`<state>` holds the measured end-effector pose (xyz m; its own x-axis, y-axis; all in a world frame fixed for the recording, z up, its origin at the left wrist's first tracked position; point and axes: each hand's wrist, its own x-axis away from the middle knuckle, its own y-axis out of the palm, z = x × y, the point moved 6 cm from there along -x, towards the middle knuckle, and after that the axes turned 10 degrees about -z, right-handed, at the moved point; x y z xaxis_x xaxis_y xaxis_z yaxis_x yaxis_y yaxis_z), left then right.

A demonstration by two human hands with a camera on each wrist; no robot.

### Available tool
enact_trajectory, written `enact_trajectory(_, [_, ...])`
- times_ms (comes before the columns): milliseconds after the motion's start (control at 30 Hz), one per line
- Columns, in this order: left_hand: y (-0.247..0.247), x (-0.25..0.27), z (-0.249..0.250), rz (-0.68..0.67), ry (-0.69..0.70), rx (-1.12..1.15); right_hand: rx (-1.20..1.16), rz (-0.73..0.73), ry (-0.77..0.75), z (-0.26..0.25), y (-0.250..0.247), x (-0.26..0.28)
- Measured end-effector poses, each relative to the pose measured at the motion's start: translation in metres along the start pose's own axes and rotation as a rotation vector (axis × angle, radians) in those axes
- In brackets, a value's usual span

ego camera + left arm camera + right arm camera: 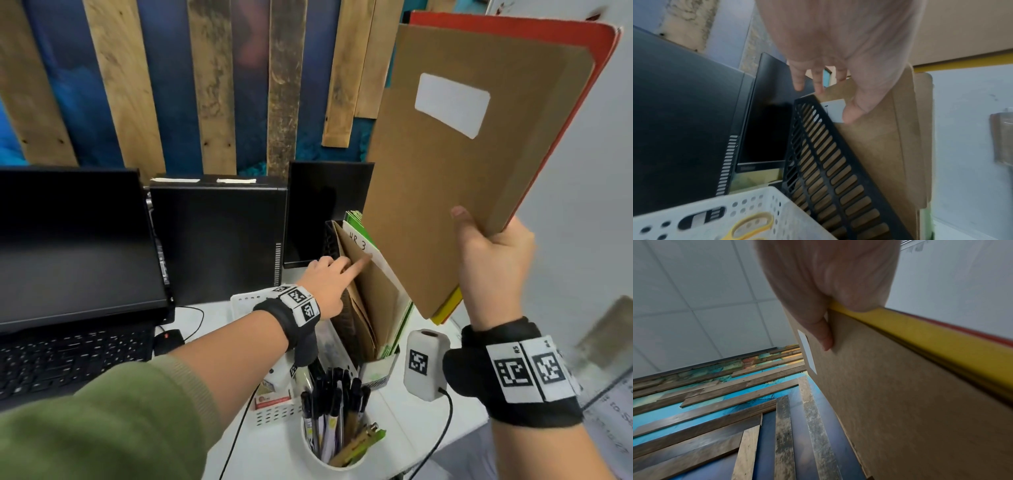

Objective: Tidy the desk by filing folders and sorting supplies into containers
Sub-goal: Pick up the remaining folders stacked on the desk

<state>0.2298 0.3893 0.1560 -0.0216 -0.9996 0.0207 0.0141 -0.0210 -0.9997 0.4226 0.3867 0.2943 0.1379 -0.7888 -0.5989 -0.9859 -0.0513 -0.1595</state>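
My right hand (493,267) holds a stack of folders (462,154) up at the right, thumb on the front. A brown folder with a blank white label (920,402) faces me, with a yellow one (941,340) and a red one (513,24) behind it. On the desk a black slotted file holder (828,162) stands with brown and green folders (373,301) upright in it. My left hand (329,274) is at the holder's top. Its thumb presses the filed brown folder by the "HR 3" label (358,241), and its other fingers (799,81) hang loosely over the holder's edge.
A dark monitor (75,246), keyboard (68,356) and black computer tower (215,240) fill the left. A white perforated basket (735,211) holding yellow scissors (752,225) sits beside the holder. A white cup of pens (339,428) and a white tagged device (424,363) with a cable stand near the front.
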Motion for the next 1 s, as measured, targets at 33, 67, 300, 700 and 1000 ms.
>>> enact_trajectory(33, [-0.002, -0.001, 0.003, -0.008, -0.018, -0.022, -0.001, -0.003, -0.001, 0.000, 0.000, 0.000])
enact_trajectory(67, [-0.004, -0.003, 0.005, -0.013, -0.032, -0.027, -0.004, -0.005, -0.001, 0.000, 0.001, 0.000])
enact_trajectory(300, [-0.001, -0.008, 0.006, -0.045, -0.052, 0.067, 0.003, -0.028, 0.026, 0.007, 0.000, 0.001])
enact_trajectory(700, [0.016, 0.003, -0.002, -0.110, 0.039, 0.227, 0.038, -0.110, 0.193, 0.059, 0.034, 0.002])
enact_trajectory(1000, [0.015, 0.000, 0.002, -0.084, 0.043, 0.329, 0.075, -0.251, 0.392, 0.138, 0.075, 0.051])
